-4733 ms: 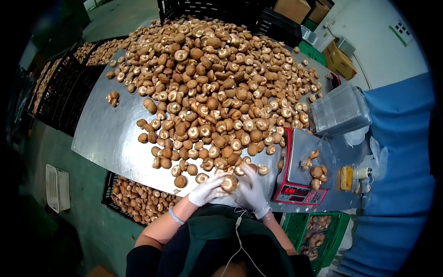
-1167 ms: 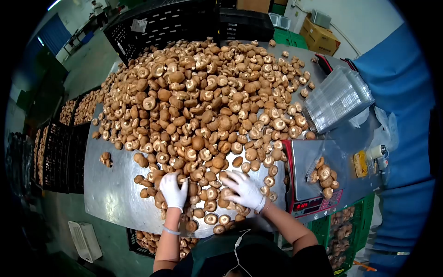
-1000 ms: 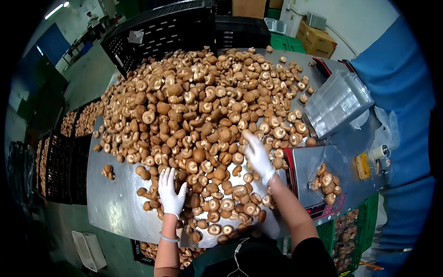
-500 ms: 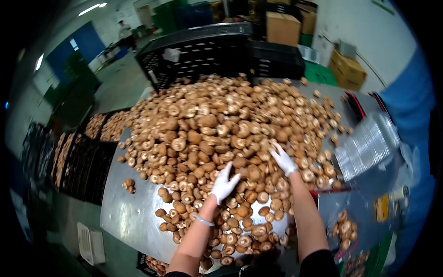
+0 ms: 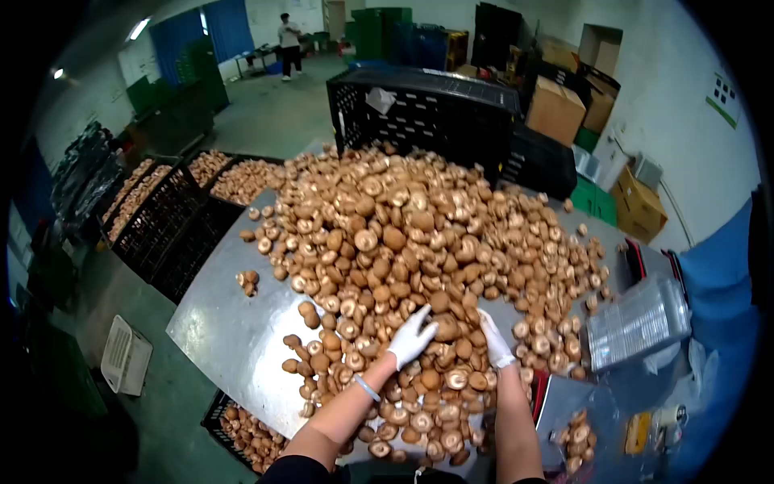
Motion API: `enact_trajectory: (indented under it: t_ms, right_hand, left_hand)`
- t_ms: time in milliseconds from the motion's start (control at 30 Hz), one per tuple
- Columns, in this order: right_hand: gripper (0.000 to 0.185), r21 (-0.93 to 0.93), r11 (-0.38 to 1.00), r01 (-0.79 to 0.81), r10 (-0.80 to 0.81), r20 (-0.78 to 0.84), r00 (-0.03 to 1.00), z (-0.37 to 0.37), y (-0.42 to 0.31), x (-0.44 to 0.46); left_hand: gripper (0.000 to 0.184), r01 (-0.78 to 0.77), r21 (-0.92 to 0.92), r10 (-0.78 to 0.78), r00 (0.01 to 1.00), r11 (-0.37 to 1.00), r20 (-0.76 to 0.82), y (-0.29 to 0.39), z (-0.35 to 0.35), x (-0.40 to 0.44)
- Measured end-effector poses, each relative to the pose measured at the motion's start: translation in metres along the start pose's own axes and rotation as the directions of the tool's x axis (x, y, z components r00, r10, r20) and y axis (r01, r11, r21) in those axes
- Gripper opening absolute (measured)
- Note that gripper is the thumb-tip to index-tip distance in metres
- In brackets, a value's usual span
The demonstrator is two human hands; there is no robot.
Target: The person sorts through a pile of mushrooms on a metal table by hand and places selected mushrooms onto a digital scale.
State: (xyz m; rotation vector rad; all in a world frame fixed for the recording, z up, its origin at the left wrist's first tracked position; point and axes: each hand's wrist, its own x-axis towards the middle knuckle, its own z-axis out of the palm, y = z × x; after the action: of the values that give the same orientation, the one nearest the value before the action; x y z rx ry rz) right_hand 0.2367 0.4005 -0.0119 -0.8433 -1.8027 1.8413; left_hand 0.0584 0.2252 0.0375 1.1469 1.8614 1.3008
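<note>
A large heap of brown mushrooms covers much of the metal table. My left hand, in a white glove, rests among the mushrooms near the front, its fingers stretched out and the thumb apart. To its right, my white-gloved right hand is held edge-on with straight fingers against the side of the mushrooms. Several mushrooms lie between the two hands, and neither hand is closed around one. Looser mushrooms spread between my forearms, close to the table's front edge.
A black crate stands behind the heap. Crates of mushrooms are at the left, another crate below the table edge. Clear plastic trays lie right. A white basket is on the floor; a person stands far back.
My right hand has come nearer my body and my left hand, pulling mushrooms along and baring a patch of metal behind it. The camera view has shifted and turned.
</note>
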Motion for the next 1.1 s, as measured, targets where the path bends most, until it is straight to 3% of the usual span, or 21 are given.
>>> enact_trajectory:
  t_ms: [33, 67, 100, 167, 300, 367, 433, 533, 633, 700, 800, 867, 1000, 1100]
  right_hand:
    - [0.041, 0.023, 0.999, 0.027, -0.027, -0.004, 1.000, 0.009, 0.000, -0.011]
    - [0.041, 0.013, 1.000, -0.002, 0.001, 0.040, 0.999, 0.014, -0.007, -0.021]
    - [0.040, 0.029, 0.996, 0.084, -0.085, 0.073, 0.994, 0.030, -0.031, -0.036]
    - [0.040, -0.027, 0.998, 0.056, -0.054, 0.073, 0.996, 0.052, -0.066, -0.052]
    - [0.049, -0.236, 0.953, 0.188, -0.169, 0.098, 0.981, 0.076, -0.090, -0.075]
    - [0.057, -0.482, 0.842, 0.241, -0.182, 0.166, 0.969, 0.093, -0.105, -0.092]
    - [0.053, -0.660, 0.612, 0.437, -0.368, 0.251, 0.895, 0.113, -0.094, -0.109]
    - [0.047, -0.787, 0.288, 0.546, -0.449, 0.393, 0.803, 0.140, -0.079, -0.148]
    - [0.042, -0.763, 0.357, 0.539, -0.457, 0.360, 0.813, 0.149, -0.062, -0.187]
    - [0.039, -0.811, 0.266, 0.522, -0.394, 0.403, 0.826, 0.142, -0.058, -0.210]
    - [0.034, -0.772, 0.346, 0.534, -0.378, 0.407, 0.832, 0.131, -0.056, -0.228]
    - [0.026, -0.682, 0.497, 0.537, -0.389, 0.378, 0.840, 0.125, -0.056, -0.231]
    - [0.020, -0.674, 0.578, 0.460, -0.446, 0.211, 0.870, 0.126, -0.068, -0.214]
    - [0.022, -0.649, 0.653, 0.391, -0.463, 0.067, 0.884, 0.139, -0.082, -0.181]
  left_hand:
    - [0.056, -0.050, 0.096, 0.056, 0.996, 0.994, -0.063, -0.005, -0.002, -0.008]
    - [0.052, -0.009, -0.002, 0.008, 0.999, 1.000, -0.036, 0.007, -0.011, -0.022]
    - [0.048, -0.056, -0.003, 0.055, 0.997, 0.998, -0.052, -0.002, -0.014, -0.029]
    - [0.045, -0.132, 0.053, 0.135, 0.989, 0.990, -0.059, -0.003, -0.025, -0.048]
    - [0.044, -0.135, 0.336, 0.154, 0.988, 0.932, -0.030, 0.017, -0.050, -0.092]
    - [0.052, -0.162, 0.524, 0.204, 0.979, 0.836, -0.024, 0.015, -0.055, -0.113]
    - [0.056, -0.194, 0.635, 0.246, 0.969, 0.748, 0.006, 0.014, -0.056, -0.136]
    - [0.054, -0.190, 0.672, 0.222, 0.974, 0.716, 0.040, 0.006, -0.056, -0.171]
    - [0.046, -0.241, 0.659, 0.218, 0.969, 0.713, 0.119, -0.001, -0.060, -0.204]
    - [0.038, -0.300, 0.662, 0.248, 0.953, 0.687, 0.175, -0.009, -0.061, -0.221]
    - [0.030, -0.309, 0.625, 0.263, 0.950, 0.717, 0.167, -0.013, -0.064, -0.238]
    - [0.026, -0.306, 0.566, 0.286, 0.950, 0.765, 0.127, -0.011, -0.067, -0.243]
    - [0.022, -0.365, 0.470, 0.408, 0.913, 0.804, 0.011, -0.024, -0.067, -0.234]
    - [0.024, -0.323, 0.446, 0.345, 0.938, 0.834, 0.035, -0.025, -0.067, -0.224]
